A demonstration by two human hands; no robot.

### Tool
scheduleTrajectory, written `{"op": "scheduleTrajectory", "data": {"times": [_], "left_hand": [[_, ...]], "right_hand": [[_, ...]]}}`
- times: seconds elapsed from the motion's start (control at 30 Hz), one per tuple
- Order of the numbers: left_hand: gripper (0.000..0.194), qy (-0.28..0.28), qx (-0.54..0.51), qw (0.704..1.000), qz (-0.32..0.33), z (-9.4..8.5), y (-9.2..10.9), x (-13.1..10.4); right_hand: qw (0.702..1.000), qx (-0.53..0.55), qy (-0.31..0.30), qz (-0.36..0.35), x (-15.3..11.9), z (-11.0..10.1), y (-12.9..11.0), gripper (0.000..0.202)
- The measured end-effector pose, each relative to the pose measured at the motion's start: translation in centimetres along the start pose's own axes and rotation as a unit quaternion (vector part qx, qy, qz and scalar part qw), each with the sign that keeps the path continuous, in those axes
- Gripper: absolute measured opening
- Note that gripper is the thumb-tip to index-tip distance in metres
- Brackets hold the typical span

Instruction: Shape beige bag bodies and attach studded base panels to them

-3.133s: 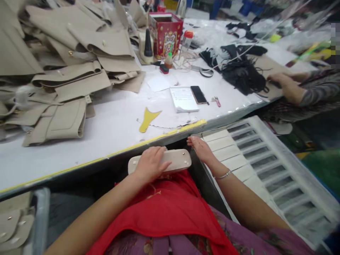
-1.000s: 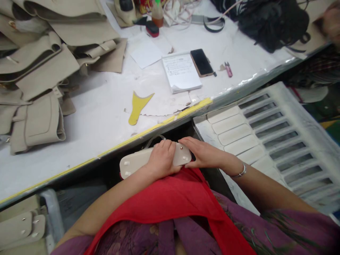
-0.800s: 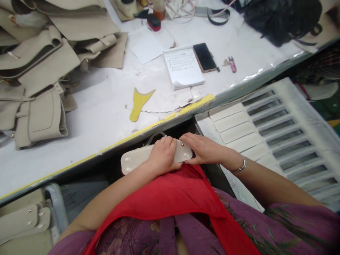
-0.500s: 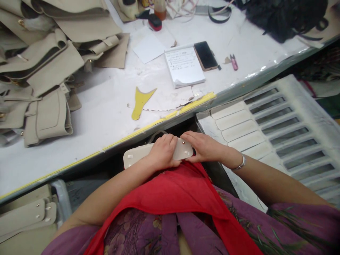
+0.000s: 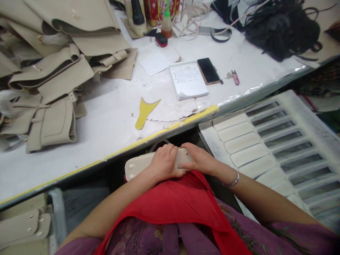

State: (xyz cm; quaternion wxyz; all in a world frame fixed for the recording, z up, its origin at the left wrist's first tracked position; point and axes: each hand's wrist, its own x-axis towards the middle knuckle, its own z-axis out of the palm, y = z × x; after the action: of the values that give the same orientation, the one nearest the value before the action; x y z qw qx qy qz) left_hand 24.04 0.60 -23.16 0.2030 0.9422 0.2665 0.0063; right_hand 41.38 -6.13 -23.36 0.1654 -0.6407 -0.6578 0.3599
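In my lap, against the red apron (image 5: 170,198), lies a long, round-ended beige bag panel (image 5: 140,165) with a small metal stud near its right end and pale square tabs on its face. My left hand (image 5: 165,161) is wrapped over its middle, fingers at the far edge and thumb at the near edge. My right hand (image 5: 199,158) grips the right end, its thumb lying on the panel's face beside the stud. A dark cord-like loop (image 5: 159,143) shows just behind the panel. What lies underneath is hidden.
The white table (image 5: 106,117) ahead bears stacked beige bag parts (image 5: 53,117), a yellow template (image 5: 145,113), a notepad (image 5: 188,83), a phone (image 5: 208,71) and pink thread snips (image 5: 235,78). A slatted white rack (image 5: 249,141) stands right; more beige pieces (image 5: 21,225) lie low left.
My right thumb has moved from the panel's end onto its face, near the stud. My left hand keeps its hold. The whole scene sits lower in the picture as the camera tips up.
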Motion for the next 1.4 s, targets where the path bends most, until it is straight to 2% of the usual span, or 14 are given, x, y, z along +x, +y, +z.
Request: {"op": "scheduleTrajectory", "data": {"times": [0.2, 0.37, 0.43, 0.53, 0.67, 0.77, 0.87, 0.97, 1.07, 1.13, 1.2, 1.3, 1.4], "left_hand": [[0.065, -0.005, -0.006, 1.000, 0.014, -0.1, -0.3, 0.5], [0.072, -0.031, -0.050, 0.997, 0.053, -1.0, -1.5, 0.1], [0.062, -0.043, -0.036, 0.998, 0.034, -1.4, -2.3, -0.4], [0.046, -0.054, 0.014, 0.998, -0.034, -1.6, -3.4, -1.3], [0.046, -0.025, 0.051, 0.998, -0.036, -1.2, -3.8, -1.9], [0.045, -0.011, 0.072, 0.997, -0.024, -1.3, -3.8, -2.4], [0.047, 0.011, 0.099, 0.995, -0.028, -1.7, -4.2, -3.3], [0.052, 0.041, 0.111, 0.991, -0.056, -1.7, -4.9, -4.3], [0.050, 0.048, 0.087, 0.993, -0.065, -1.3, -5.5, -4.9], [0.047, 0.059, 0.069, 0.993, -0.069, -1.0, -5.7, -5.0], [0.041, 0.074, 0.046, 0.993, -0.079, -1.0, -5.8, -4.9], [0.037, 0.109, 0.021, 0.990, -0.093, -1.7, -6.1, -4.9], [0.042, 0.154, 0.015, 0.982, -0.111, -2.4, -6.9, -5.6]], "right_hand": [[0.999, 0.026, 0.021, 0.018, 1.0, 0.2, 0.2, 0.035], [0.995, 0.082, 0.019, 0.043, 1.3, 0.4, 0.5, 0.032], [0.994, 0.093, 0.024, 0.055, 1.3, 0.4, 0.5, 0.031], [0.993, 0.094, 0.033, 0.067, 1.3, 0.6, 0.4, 0.031], [0.992, 0.091, 0.042, 0.071, 1.2, 1.0, 0.3, 0.032], [0.995, 0.044, 0.036, 0.078, 1.2, 0.9, 0.0, 0.032], [0.995, -0.061, 0.007, 0.074, 1.3, 0.3, -1.1, 0.031], [0.980, -0.200, -0.006, 0.019, 1.8, 0.3, -3.1, 0.029], [0.955, -0.292, -0.010, -0.047, 3.0, 1.8, -5.8, 0.026], [0.945, -0.323, -0.006, -0.046, 3.9, 3.4, -7.4, 0.029], [0.936, -0.350, 0.029, -0.021, 4.5, 5.0, -8.5, 0.033], [0.923, -0.375, 0.087, -0.013, 4.6, 6.4, -9.2, 0.036], [0.921, -0.375, 0.102, -0.023, 4.1, 6.8, -9.3, 0.041]]}}
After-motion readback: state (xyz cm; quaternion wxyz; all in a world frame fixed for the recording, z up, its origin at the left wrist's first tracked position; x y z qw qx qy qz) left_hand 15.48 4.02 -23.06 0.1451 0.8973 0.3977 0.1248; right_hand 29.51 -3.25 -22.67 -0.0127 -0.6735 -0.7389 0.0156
